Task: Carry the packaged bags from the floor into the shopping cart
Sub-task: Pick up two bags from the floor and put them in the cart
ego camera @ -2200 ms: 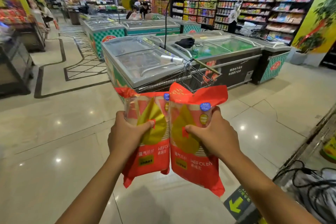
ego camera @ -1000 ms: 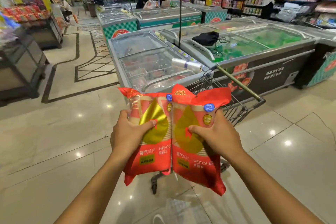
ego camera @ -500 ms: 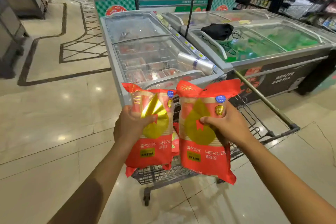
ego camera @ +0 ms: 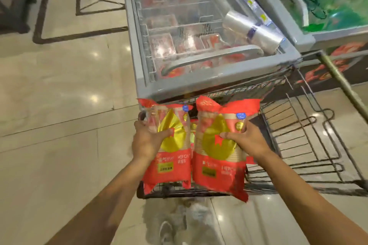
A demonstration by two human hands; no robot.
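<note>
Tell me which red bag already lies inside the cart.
The third red bag, glimpsed in the gap between the two held bags; neither the left hand nor right hand grips it.

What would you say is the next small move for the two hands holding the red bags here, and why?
Probably lower both bags straight down and let go. The left hand and right hand each grip a red bag held upright over the shopping cart, whose wire basket lies open below.

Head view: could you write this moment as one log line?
left hand: holds left bag | right hand: holds right bag | both bags over shopping cart | not released
</note>
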